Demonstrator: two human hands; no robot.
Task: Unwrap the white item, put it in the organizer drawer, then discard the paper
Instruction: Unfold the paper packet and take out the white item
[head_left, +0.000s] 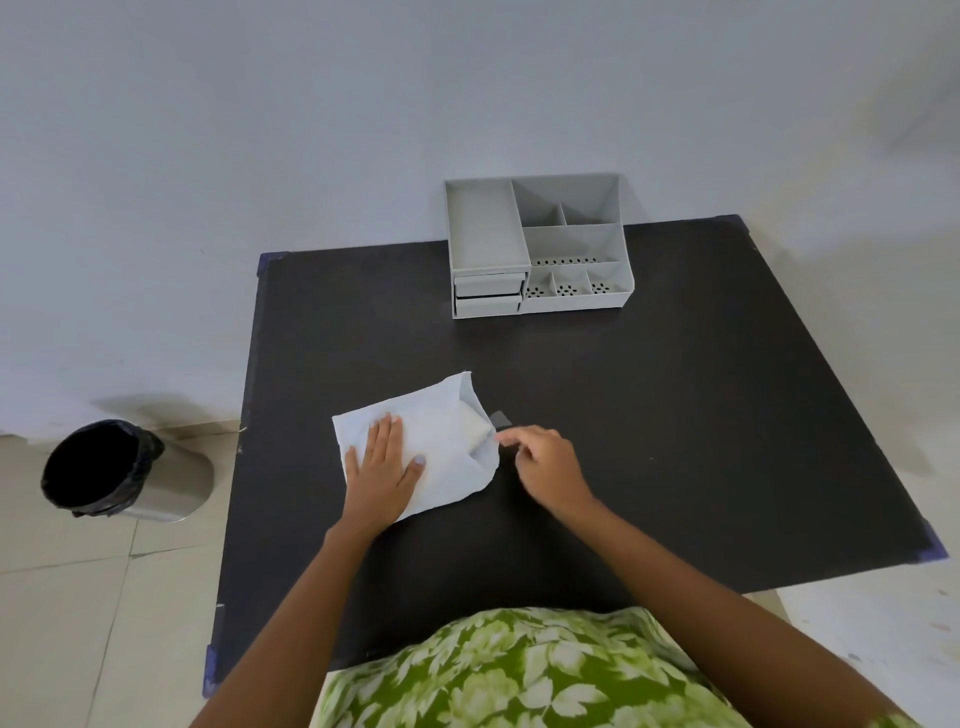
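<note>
A white paper wrapping (447, 441) lies folded on the dark table (675, 415), in front of me. A white item (475, 427) shows through its open right end. My left hand (382, 470) presses flat on the paper's left part, fingers spread. My right hand (545, 460) is at the paper's right edge, fingertips pinched on a fold there. The grey organizer (537, 244) stands at the table's far edge; its two small drawers (488, 296) at the front left look closed.
A metal bin (130, 473) with a black liner stands on the tiled floor left of the table. A white wall rises behind the organizer. A small grey scrap (500, 418) lies on the table by the paper.
</note>
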